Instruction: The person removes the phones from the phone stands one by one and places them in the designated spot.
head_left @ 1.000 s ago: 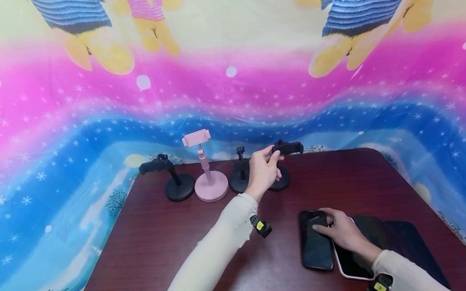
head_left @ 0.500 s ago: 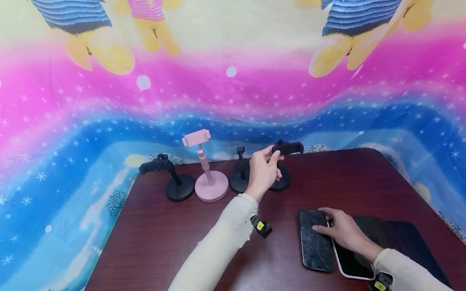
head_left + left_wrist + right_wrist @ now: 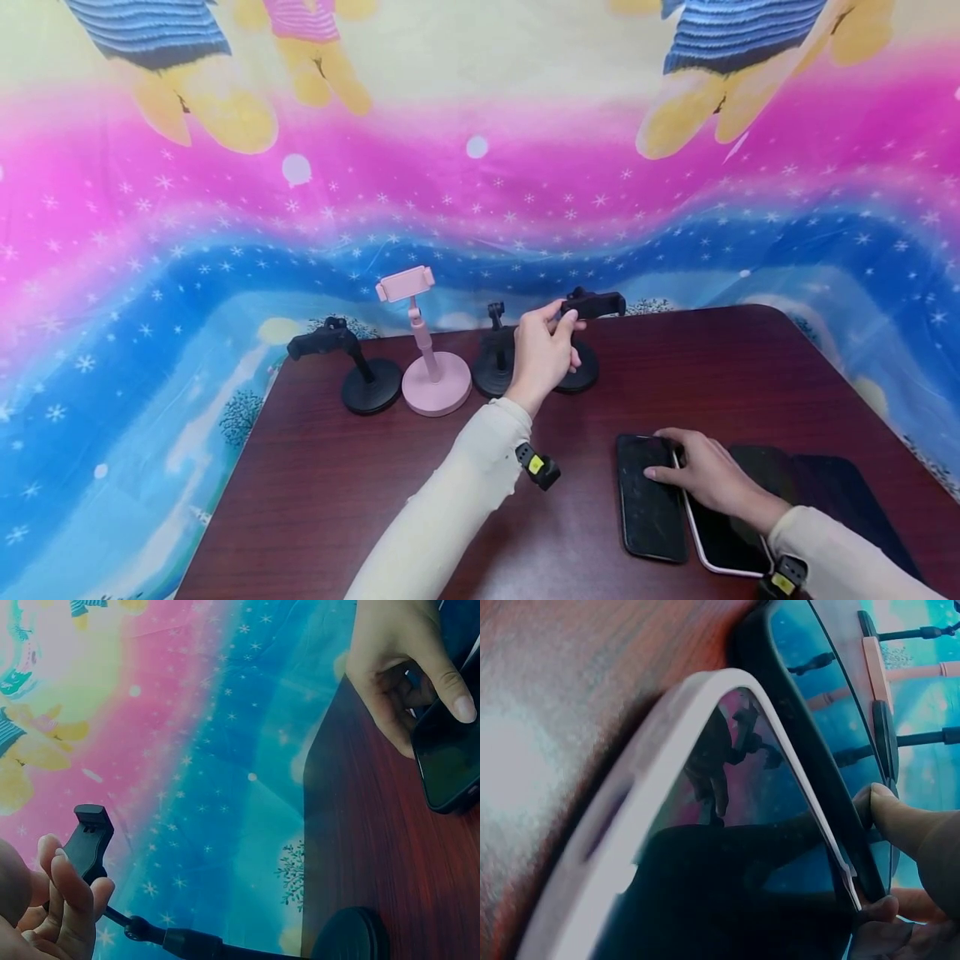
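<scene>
My left hand (image 3: pixel 542 354) grips the black clamp head of a phone stand (image 3: pixel 603 306) at the back of the table. In the left wrist view its fingertips bend around the lower end of the clamp (image 3: pixel 91 838), and the stand's arm runs off to a round base. Lower right, my right hand (image 3: pixel 708 475) pinches the right edge of a black phone (image 3: pixel 652 521), thumb over the screen and fingers at the side. Just beneath this hand lies a white-edged phone (image 3: pixel 720 542); its pale rim (image 3: pixel 735 679) fills much of the right wrist view.
Left of my left hand stand a black phone stand (image 3: pixel 371 387), a pink one (image 3: pixel 437 387) and another black one (image 3: pixel 491 373), partly hidden by the hand. Dark flat devices (image 3: pixel 847 500) lie at the right of the brown table (image 3: pixel 337 500). A printed backdrop (image 3: pixel 480 200) hangs behind.
</scene>
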Demonstrator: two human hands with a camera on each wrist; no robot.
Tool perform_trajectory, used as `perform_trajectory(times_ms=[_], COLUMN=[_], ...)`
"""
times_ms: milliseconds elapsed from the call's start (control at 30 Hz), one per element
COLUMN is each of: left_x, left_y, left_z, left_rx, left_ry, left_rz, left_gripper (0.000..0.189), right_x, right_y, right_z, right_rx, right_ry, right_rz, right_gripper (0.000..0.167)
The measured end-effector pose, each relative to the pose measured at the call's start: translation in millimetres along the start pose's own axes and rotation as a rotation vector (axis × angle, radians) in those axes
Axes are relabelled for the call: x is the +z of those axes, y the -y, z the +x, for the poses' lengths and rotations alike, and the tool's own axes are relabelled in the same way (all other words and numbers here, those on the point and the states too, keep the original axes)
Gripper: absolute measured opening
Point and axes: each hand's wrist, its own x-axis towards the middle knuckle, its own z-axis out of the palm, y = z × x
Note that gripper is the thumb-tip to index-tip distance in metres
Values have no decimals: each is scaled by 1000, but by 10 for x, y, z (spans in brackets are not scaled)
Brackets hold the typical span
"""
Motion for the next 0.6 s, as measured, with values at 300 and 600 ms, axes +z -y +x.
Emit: perform_trajectory(times_ms=[300,600], left_x=[-13,-11], left_y=[-10,-22], left_z=[-10,-17], left_rx=[0,-3], left_ry=[18,29], left_rz=[8,-10], left_gripper=[48,48], right_x=[-23,4], right_y=[-37,-56], right_z=[-2,6], right_rx=[-57,-103], right_ry=[-22,-76], right_rz=[-45,-89], right_gripper=[68,61])
